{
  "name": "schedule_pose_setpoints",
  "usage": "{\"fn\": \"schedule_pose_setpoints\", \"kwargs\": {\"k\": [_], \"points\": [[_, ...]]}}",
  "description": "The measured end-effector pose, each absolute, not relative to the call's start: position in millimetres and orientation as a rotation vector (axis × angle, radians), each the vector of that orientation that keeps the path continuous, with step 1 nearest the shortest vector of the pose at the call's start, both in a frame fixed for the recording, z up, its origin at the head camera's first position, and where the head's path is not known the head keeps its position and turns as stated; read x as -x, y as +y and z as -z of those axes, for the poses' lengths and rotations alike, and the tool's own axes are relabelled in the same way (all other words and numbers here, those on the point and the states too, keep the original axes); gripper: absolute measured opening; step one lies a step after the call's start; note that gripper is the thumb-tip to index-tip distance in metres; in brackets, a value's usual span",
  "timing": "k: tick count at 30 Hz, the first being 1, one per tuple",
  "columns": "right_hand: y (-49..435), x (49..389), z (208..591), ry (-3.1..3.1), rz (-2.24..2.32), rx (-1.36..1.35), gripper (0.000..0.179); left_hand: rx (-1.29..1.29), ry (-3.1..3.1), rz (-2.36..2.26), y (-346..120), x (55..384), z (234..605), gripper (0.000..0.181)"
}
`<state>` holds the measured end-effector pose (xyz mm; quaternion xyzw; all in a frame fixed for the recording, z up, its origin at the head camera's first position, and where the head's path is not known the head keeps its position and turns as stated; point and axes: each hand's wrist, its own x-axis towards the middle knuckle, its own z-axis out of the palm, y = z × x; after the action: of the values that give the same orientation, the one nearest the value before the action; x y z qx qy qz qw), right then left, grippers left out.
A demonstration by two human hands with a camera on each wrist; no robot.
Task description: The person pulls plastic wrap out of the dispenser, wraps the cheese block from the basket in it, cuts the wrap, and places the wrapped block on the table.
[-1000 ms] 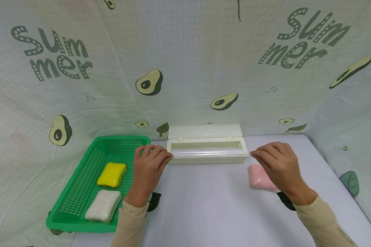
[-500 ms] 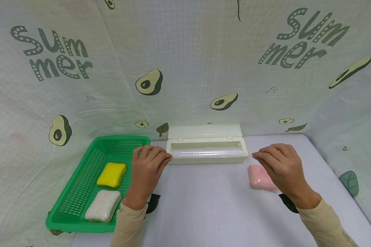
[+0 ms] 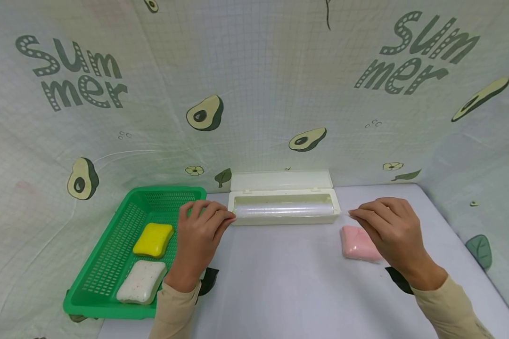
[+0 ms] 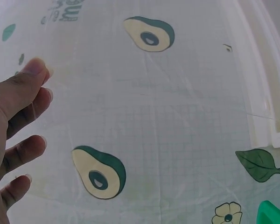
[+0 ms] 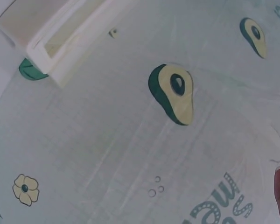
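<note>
Left of the white box [image 3: 285,220] sits a green basket [image 3: 110,311]. My left hand [image 3: 198,238] pinches by the box's left end, clear film [image 3: 284,209] rolled inside, my right hand [image 3: 393,230] pinches beyond its right: apart, likely to tension a sheet.

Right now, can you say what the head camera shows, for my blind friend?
Left hand and right hand pinch what looks like clear film, rolled in an open white box. A green basket holds a yellow block and a white block; a pink block lies at right.
</note>
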<state>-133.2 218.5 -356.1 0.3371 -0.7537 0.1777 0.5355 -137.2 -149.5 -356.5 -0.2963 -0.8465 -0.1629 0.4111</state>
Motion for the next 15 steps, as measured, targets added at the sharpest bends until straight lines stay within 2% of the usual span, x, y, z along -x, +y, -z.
{"fn": "schedule_pose_setpoints", "kwargs": {"k": [15], "points": [[216.5, 127.5, 347.6, -1.763, -0.430, -0.794, 0.028, 0.751, -2.084, 0.398, -148.4, 128.9, 346.2, 0.016]]}}
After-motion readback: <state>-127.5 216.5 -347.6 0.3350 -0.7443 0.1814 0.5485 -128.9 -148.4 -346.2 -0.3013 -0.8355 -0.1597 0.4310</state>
